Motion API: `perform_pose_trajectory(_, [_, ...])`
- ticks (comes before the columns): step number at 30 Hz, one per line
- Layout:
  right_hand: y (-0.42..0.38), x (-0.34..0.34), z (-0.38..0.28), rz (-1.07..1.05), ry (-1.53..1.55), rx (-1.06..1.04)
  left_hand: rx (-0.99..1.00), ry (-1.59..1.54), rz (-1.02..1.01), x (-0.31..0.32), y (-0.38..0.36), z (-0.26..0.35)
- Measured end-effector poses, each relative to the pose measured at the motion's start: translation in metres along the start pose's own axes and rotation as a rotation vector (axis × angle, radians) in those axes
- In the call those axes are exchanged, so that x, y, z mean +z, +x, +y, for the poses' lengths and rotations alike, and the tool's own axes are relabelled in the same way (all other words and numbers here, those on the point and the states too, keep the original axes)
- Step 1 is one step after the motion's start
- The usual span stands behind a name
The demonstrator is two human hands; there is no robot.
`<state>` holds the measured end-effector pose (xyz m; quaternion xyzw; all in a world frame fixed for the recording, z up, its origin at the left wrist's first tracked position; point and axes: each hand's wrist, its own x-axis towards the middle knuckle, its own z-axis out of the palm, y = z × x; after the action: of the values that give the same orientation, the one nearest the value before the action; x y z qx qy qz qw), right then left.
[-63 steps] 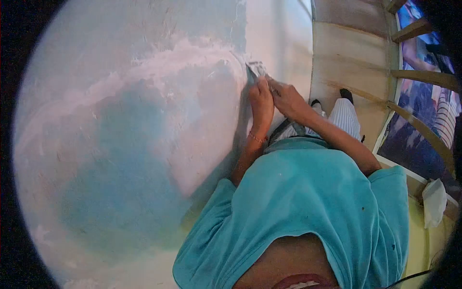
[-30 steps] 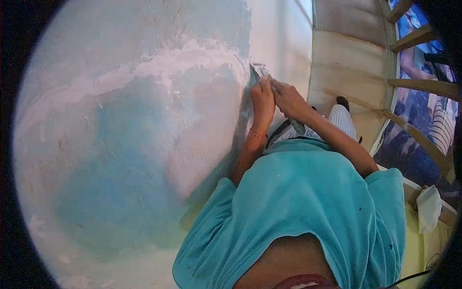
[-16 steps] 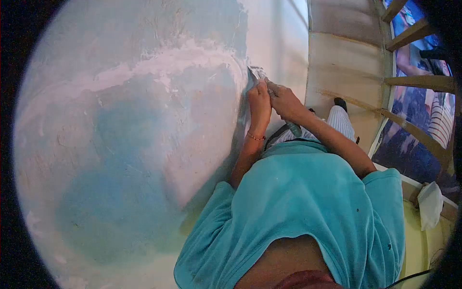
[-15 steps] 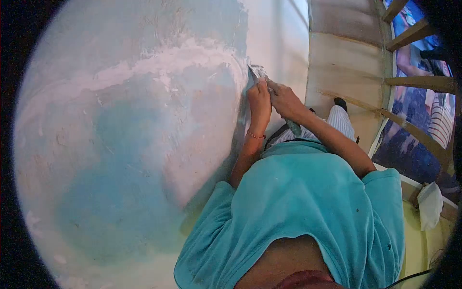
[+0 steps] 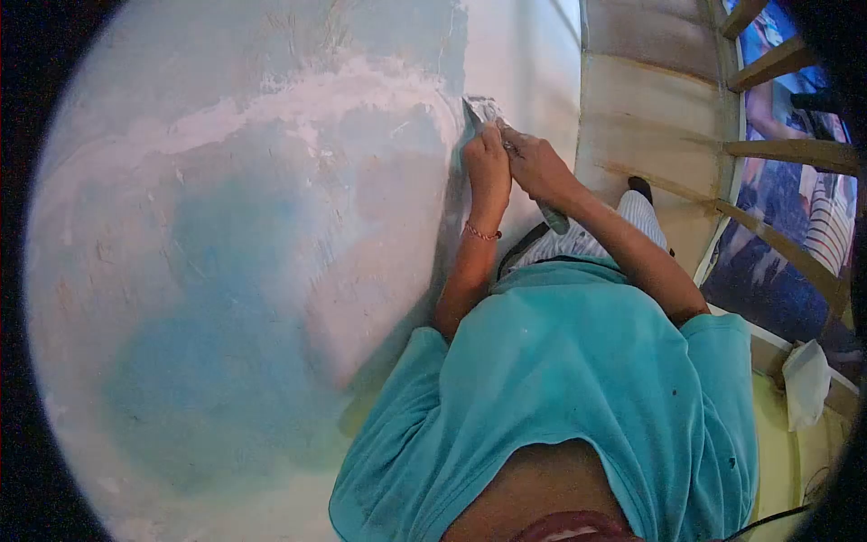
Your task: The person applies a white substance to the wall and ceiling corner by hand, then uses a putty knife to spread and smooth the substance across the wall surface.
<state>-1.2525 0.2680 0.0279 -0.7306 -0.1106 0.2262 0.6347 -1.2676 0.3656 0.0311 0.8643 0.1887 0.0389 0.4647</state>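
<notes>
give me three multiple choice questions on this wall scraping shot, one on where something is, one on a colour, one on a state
1. Where is the scraper blade?
A. against the wall
B. on the wooden platform
C. tucked in the shirt

2. What colour is the shirt?
A. red
B. teal
C. black

3. How is the scraper held?
A. by one hand only
B. by both hands
C. lying loose

Answers:
1 A, the blade tip meets the wall at the pale plaster band.
2 B, the cloth over the shoulders is plainly teal.
3 B, the left hand and right hand both close their fingers on it.
</notes>
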Motion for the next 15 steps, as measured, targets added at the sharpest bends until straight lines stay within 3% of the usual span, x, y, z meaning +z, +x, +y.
perform_pose_trajectory(3, [-0.008, 0.006, 0.005, 0.063, 0.006, -0.116, -0.012, -0.040, 0.018, -0.001, -0.007, -0.002])
perform_pose_trajectory(15, [-0.008, 0.016, 0.012, 0.085, 0.027, -0.105, -0.044, -0.001, 0.035, -0.005, -0.013, 0.003])
